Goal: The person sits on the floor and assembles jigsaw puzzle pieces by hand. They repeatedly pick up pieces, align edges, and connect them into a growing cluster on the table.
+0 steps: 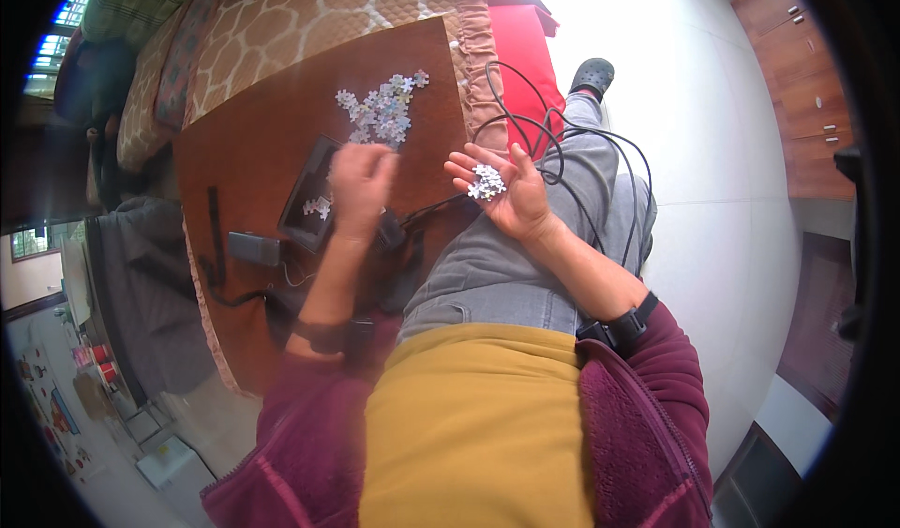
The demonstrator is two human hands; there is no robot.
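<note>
No texts, labels, brands, numbers or signs can be read on anything that is shown.

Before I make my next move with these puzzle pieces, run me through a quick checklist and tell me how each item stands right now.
1. Right hand palm up and steady under its small pile: ok, the pieces rest on the open palm.
2. Left hand holding a piece: cannot tell, it is motion-blurred beside the dark tray.
3. Larger heap wholly on the brown board: ok, it sits inside the edge.
4. Number of pieces left in the tray: cannot tell, a few white ones show, but the left arm hides part of it.
5. Black cables away from the right hand: not ok, they loop close by.
</note>
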